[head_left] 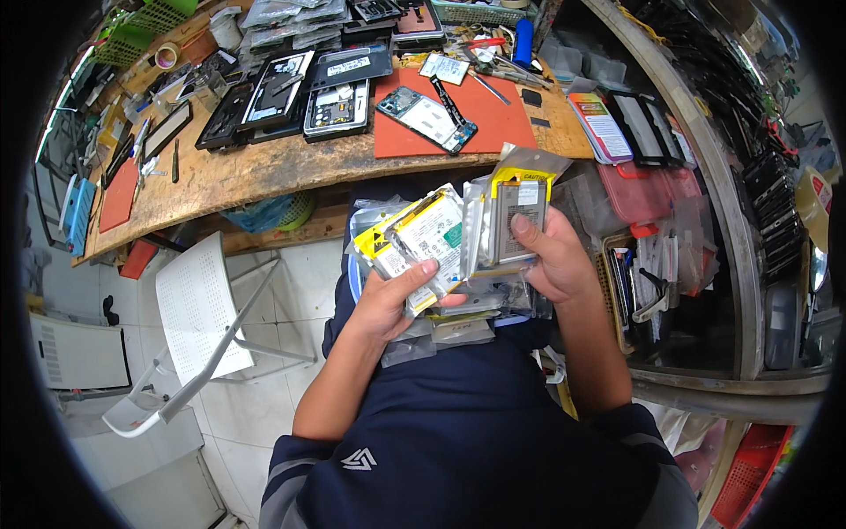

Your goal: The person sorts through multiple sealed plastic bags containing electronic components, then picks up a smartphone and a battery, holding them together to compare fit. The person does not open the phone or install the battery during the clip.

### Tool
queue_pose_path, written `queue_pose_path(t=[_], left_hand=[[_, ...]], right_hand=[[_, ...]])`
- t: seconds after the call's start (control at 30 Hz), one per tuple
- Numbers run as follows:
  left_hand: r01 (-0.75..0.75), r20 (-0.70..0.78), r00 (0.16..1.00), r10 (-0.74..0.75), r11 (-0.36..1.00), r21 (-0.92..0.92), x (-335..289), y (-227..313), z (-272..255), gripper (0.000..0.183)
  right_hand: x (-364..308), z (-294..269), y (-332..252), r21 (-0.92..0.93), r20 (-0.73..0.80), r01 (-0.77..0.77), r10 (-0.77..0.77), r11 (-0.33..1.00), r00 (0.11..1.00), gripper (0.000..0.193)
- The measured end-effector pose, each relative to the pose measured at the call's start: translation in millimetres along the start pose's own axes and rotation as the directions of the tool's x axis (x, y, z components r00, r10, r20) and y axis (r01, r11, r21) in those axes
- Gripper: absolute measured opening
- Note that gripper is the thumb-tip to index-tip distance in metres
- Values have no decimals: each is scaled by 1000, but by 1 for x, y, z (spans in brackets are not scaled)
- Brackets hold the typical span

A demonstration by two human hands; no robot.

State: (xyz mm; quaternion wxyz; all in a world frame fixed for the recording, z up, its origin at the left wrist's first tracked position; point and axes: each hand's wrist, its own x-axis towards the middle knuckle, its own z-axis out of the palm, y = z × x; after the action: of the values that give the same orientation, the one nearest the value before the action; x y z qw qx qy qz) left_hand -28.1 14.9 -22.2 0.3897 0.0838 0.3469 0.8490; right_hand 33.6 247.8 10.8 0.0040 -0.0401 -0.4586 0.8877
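Note:
Above my lap, my left hand (392, 295) is closed on flat phone batteries (432, 236) in clear bags with yellow edges, the thumb pressing on the front one. A white label with a green patch shows on it. Beside it, my right hand (557, 256) grips a bagged grey phone battery (514, 212) with a yellow top strip, thumb on its face. The two bundles meet or overlap in the middle. Under my hands, more bagged packs (463, 328) lie on my lap, partly hidden.
Ahead, a wooden workbench (291, 172) carries an orange mat (493, 132) with an opened phone (427, 119), and stacked device parts (339, 106). A white folding chair (198, 300) stands left. On the right are a red-lidded box (634, 189) and a glass cabinet frame (745, 291).

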Motion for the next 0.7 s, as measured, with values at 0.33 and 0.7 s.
queue_pose_path(t=[0.33,0.7], left_hand=[[8,-55,999,-3,997,80,-1,1,2,60],[7,36,999,-4,994,-108,0,-1,-3,51]], right_hand=[[0,10,3,-77,-1,-32,32,996,999,42],[0,4,10,19,-23,3,-3,1000,1000,41]])
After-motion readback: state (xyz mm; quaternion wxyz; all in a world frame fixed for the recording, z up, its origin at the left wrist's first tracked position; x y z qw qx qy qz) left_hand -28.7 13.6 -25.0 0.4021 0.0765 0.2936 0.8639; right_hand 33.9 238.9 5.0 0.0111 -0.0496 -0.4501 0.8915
